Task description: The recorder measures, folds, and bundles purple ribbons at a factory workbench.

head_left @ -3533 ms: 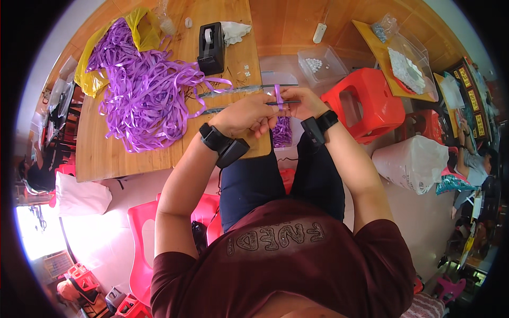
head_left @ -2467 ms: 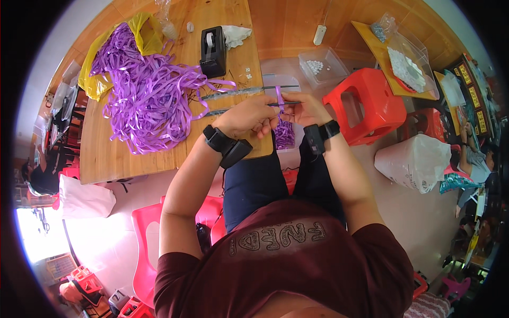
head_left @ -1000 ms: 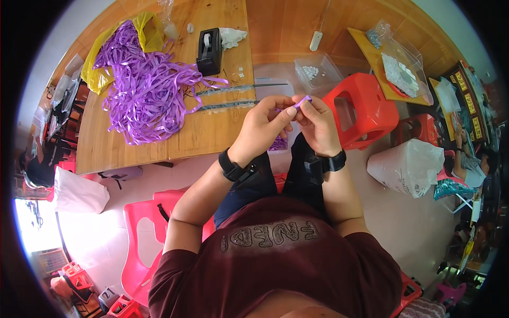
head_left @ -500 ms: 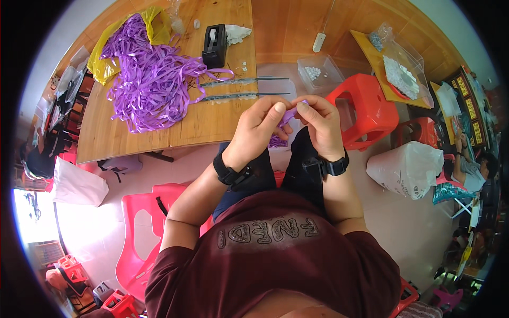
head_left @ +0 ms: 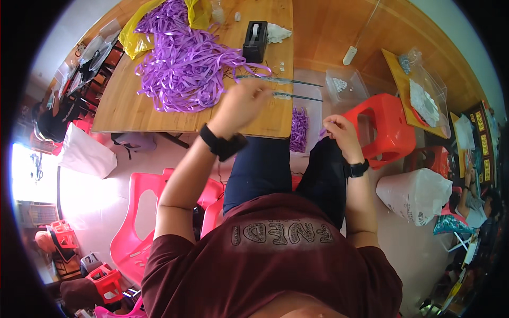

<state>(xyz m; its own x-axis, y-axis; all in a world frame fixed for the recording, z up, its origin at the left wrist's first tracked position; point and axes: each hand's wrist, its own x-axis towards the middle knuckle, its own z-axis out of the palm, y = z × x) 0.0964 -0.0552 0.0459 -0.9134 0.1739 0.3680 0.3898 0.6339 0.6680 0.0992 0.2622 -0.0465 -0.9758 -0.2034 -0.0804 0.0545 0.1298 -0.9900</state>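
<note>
Left hand (head_left: 243, 106) out over the right end of the wooden table (head_left: 114, 114), fingers part curled, smeared by motion – cannot tell whether anything is in it. Right hand (head_left: 343, 133) near the red stool (head_left: 391, 140), fingers closed, small purple ribbon piece (head_left: 322, 132) pinched at the tips.

Change: half a second ago both hands met over the lap on the purple ribbon; now well apart, the right alone visibly holding it. I judge the two-handed handling of this piece finished or paused.

Left hand nearest two thin dark rods (head_left: 308, 83) jutting past the table's right edge. Below them, a clear bin (head_left: 317, 119) with short purple ribbon pieces (head_left: 299, 130). Farther left, the loose purple ribbon heap (head_left: 183, 71) spilling from a yellow plastic bag (head_left: 132, 41) – black tape dispenser (head_left: 255, 46) to its right.
</note>
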